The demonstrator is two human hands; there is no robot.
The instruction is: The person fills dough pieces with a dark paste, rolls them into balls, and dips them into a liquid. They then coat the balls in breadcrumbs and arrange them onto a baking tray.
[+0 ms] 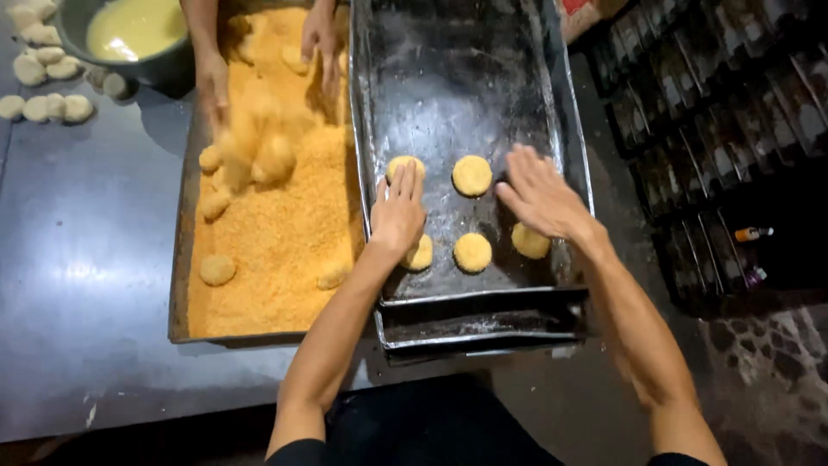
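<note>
Head view | left hand [398,214] spread flat, fingertips on round breaded patty [404,164] in dark metal baking tray [448,95] | right hand [539,194] spread, just above the tray beside other patties | another person's hands [211,86] in orange breadcrumb tray [276,233]

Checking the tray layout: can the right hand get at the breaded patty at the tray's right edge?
Probably yes: the right hand hovers open just above that patty in the metal tray, with nothing between them.
</note>
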